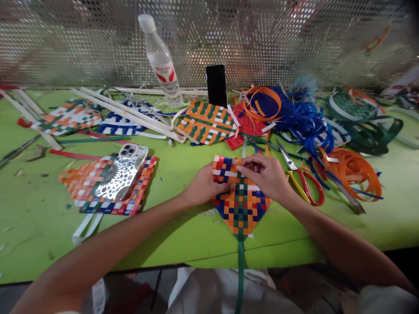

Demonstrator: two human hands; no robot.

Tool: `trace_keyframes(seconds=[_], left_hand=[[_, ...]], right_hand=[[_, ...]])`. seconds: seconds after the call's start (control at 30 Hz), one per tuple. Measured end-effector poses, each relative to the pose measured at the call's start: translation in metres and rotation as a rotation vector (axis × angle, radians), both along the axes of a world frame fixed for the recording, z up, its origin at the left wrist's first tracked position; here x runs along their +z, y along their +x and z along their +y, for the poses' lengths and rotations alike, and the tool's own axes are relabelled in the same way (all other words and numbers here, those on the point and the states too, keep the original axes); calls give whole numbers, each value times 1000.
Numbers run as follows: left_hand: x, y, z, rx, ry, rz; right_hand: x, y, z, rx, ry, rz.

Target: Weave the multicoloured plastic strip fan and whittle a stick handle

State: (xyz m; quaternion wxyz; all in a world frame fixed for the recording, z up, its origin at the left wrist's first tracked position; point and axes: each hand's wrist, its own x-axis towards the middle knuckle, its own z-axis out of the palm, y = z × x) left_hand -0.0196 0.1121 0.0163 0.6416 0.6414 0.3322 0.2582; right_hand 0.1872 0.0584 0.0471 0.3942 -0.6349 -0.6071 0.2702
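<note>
A woven piece (241,209) of orange, blue, green, red and white strips lies on the green table, its point toward me and a long green strip trailing over the edge. Its far part is folded or curled up. My left hand (204,183) grips the left side of this raised part, fingers behind it and thumb beneath. My right hand (264,174) pinches the right side of the same part, thumb and fingertips pressed together near a green strip. The tips of some fingers are hidden.
Red-and-yellow scissors (306,183) lie right of my right hand. A patterned phone (122,172) rests on another woven piece (87,179) at left. Behind are a bottle (162,61), a black phone (216,85), an orange-green woven piece (207,122) and blue strip coils (307,122).
</note>
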Motion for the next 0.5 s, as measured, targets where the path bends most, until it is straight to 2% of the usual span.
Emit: trace_keyframes(seconds=[0.2,0.5], left_hand=[[-1,0,1,-22,-61,-13],[3,0,0,5,-17,37]], right_hand=[[-3,1,1,-3,46,-48],[-5,-3,0,64,-37,-81]])
